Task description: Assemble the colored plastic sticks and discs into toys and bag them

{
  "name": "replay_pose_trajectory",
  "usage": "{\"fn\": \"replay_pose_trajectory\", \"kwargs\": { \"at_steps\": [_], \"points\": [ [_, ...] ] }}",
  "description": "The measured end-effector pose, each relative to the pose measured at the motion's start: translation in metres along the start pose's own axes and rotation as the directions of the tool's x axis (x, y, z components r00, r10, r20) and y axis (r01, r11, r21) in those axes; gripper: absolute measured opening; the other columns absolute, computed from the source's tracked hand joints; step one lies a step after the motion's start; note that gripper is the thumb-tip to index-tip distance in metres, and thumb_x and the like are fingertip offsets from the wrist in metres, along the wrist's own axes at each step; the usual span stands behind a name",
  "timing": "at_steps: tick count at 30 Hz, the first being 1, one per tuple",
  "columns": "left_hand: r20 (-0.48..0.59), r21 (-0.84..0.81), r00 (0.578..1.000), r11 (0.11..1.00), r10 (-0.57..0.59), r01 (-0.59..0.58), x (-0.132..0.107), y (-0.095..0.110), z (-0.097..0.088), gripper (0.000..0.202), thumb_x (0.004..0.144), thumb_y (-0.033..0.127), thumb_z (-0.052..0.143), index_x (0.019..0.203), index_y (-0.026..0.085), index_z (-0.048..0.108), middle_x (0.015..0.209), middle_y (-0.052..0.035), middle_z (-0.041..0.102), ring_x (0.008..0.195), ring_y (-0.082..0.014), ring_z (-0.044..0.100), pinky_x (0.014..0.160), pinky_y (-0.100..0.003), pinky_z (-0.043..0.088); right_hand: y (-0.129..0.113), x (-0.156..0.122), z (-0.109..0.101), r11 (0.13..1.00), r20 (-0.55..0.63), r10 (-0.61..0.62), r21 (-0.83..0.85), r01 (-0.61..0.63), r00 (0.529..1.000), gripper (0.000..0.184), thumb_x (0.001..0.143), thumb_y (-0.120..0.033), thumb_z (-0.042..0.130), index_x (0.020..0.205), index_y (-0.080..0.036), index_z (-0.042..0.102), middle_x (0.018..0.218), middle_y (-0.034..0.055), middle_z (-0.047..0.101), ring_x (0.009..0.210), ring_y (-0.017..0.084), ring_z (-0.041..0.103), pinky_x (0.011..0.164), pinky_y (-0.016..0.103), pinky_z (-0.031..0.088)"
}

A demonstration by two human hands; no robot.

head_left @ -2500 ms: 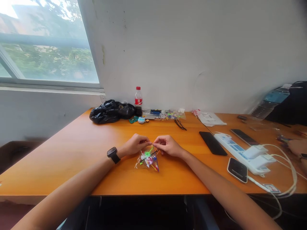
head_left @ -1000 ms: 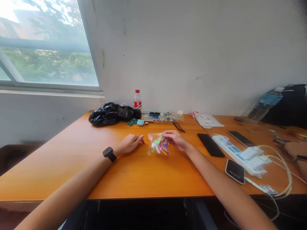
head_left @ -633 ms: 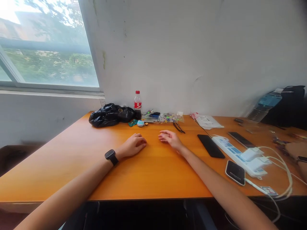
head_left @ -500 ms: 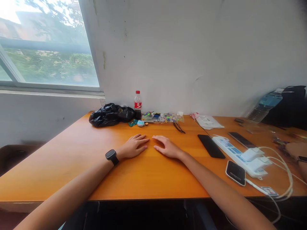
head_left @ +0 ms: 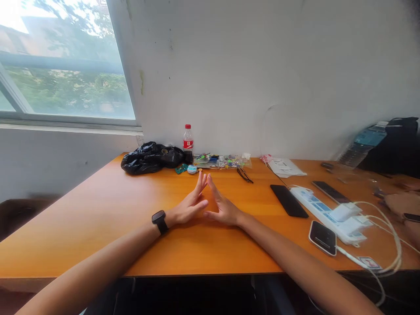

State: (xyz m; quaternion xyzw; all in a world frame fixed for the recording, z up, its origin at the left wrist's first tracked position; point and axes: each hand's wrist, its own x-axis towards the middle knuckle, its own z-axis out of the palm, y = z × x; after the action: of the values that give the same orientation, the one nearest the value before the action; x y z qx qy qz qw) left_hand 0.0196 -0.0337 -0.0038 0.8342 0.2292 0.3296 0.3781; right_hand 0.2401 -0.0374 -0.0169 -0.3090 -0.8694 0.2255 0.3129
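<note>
My left hand [head_left: 190,206] is open over the wooden table [head_left: 157,258], fingers stretched forward, with a black watch [head_left: 159,222] on its wrist. Opposite it, my right hand [head_left: 225,209] is open too, its fingers slanting in toward the left fingers. The fingertips come close together in the middle; whether they touch I cannot tell. Neither hand holds anything. Just beyond the fingertips lie a small round disc [head_left: 200,169], a round white-and-blue tin [head_left: 192,169] and a green circuit board [head_left: 181,168].
Along the wall are a black plastic bag [head_left: 147,159], a cola bottle [head_left: 188,144] and clear bags of small parts [head_left: 229,162]. To the right lie a black phone [head_left: 288,200], a white power strip [head_left: 323,210] with cables and a charging device [head_left: 323,237]. Another person's arm [head_left: 402,203] rests far right.
Both hands have turned from lying palm-down to standing more on edge. They have drawn slightly toward me, and their fingertips have come together.
</note>
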Motion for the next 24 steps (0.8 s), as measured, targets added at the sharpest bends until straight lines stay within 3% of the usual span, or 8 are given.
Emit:
{"fn": "replay_pose_trajectory", "kwargs": {
  "at_steps": [2, 4, 7, 9, 12, 16, 21, 24],
  "points": [
    [-0.031, -0.143, 0.999, 0.99, -0.015, 0.011, -0.003, 0.009, 0.004, 0.09, 0.104, 0.071, 0.04, 0.17, 0.037, -0.011, 0.179, -0.0047, -0.005, 0.164, -0.0338, 0.016, 0.126, -0.052, 0.036, -0.012, -0.001, 0.004, 0.997, -0.006, -0.056, 0.053, 0.056, 0.998, 0.118, 0.088, -0.062, 0.076, 0.171, -0.039, -0.004, 0.179, 0.0113, 0.001, 0.165, 0.034, 0.011, 0.129, 0.057, 0.023],
    [0.014, -0.179, 1.0, 0.983, -0.025, 0.027, -0.007, 0.015, 0.009, 0.095, 0.096, 0.072, 0.057, 0.171, 0.037, 0.011, 0.179, -0.0081, 0.01, 0.16, -0.0371, 0.027, 0.12, -0.053, 0.044, -0.025, -0.002, 0.01, 0.991, 0.039, -0.114, 0.074, 0.111, 0.993, 0.119, 0.08, -0.063, 0.083, 0.171, -0.04, 0.009, 0.179, 0.0122, 0.008, 0.164, 0.037, 0.015, 0.126, 0.057, 0.031],
    [0.108, -0.062, 0.994, 0.998, -0.004, 0.011, -0.013, 0.018, 0.02, 0.076, 0.086, 0.072, 0.069, 0.153, 0.04, 0.054, 0.163, -0.0092, 0.049, 0.146, -0.0387, 0.049, 0.111, -0.056, 0.051, -0.041, -0.005, 0.02, 0.972, 0.063, -0.233, 0.024, 0.232, 0.97, 0.097, 0.084, -0.057, 0.082, 0.166, -0.037, 0.033, 0.171, 0.0132, 0.032, 0.16, 0.037, 0.025, 0.124, 0.056, 0.035],
    [0.127, 0.013, 0.992, 1.0, -0.014, 0.012, -0.013, 0.018, 0.025, 0.054, 0.091, 0.069, 0.061, 0.137, 0.042, 0.068, 0.144, -0.007, 0.066, 0.133, -0.0362, 0.06, 0.104, -0.056, 0.054, -0.044, -0.006, 0.024, 0.958, 0.057, -0.279, -0.046, 0.282, 0.958, 0.079, 0.091, -0.053, 0.076, 0.16, -0.033, 0.044, 0.158, 0.0135, 0.049, 0.156, 0.035, 0.033, 0.125, 0.056, 0.035],
    [0.142, 0.096, 0.99, 0.995, 0.019, -0.033, -0.01, 0.021, 0.026, 0.042, 0.094, 0.062, 0.055, 0.126, 0.04, 0.072, 0.133, -0.0042, 0.071, 0.13, -0.0315, 0.06, 0.112, -0.05, 0.048, -0.042, -0.005, 0.026, 0.959, 0.035, -0.272, -0.076, 0.274, 0.962, 0.067, 0.093, -0.059, 0.071, 0.149, -0.026, 0.057, 0.137, 0.0143, 0.061, 0.145, 0.033, 0.043, 0.12, 0.054, 0.042],
    [0.103, 0.113, 0.994, 0.992, 0.04, -0.051, -0.006, 0.032, 0.024, 0.047, 0.101, 0.053, 0.05, 0.139, 0.029, 0.061, 0.135, -0.0084, 0.065, 0.132, -0.0264, 0.056, 0.118, -0.039, 0.044, -0.039, -0.001, 0.02, 0.968, 0.0, -0.25, 0.004, 0.25, 0.968, 0.051, 0.099, -0.057, 0.061, 0.132, -0.02, 0.07, 0.121, 0.0141, 0.063, 0.129, 0.029, 0.053, 0.109, 0.049, 0.052],
    [0.083, 0.138, 0.995, 0.988, 0.054, -0.066, -0.01, 0.031, 0.022, 0.055, 0.103, 0.047, 0.051, 0.152, 0.022, 0.051, 0.145, -0.0116, 0.06, 0.139, -0.0276, 0.051, 0.118, -0.038, 0.044, -0.045, -0.002, 0.01, 0.975, 0.034, -0.22, 0.007, 0.22, 0.975, 0.048, 0.103, -0.052, 0.055, 0.136, -0.021, 0.07, 0.131, 0.0163, 0.062, 0.135, 0.03, 0.054, 0.111, 0.05, 0.051],
    [0.069, 0.212, 0.993, 0.971, 0.094, -0.107, -0.011, 0.018, 0.02, 0.054, 0.101, 0.046, 0.051, 0.15, 0.023, 0.058, 0.149, -0.0119, 0.06, 0.142, -0.0312, 0.05, 0.12, -0.042, 0.042, -0.046, -0.002, 0.006, 0.97, 0.072, -0.229, -0.066, 0.234, 0.971, 0.043, 0.106, -0.043, 0.054, 0.141, -0.022, 0.068, 0.144, 0.0168, 0.06, 0.145, 0.03, 0.048, 0.118, 0.049, 0.045]
  ]
}}
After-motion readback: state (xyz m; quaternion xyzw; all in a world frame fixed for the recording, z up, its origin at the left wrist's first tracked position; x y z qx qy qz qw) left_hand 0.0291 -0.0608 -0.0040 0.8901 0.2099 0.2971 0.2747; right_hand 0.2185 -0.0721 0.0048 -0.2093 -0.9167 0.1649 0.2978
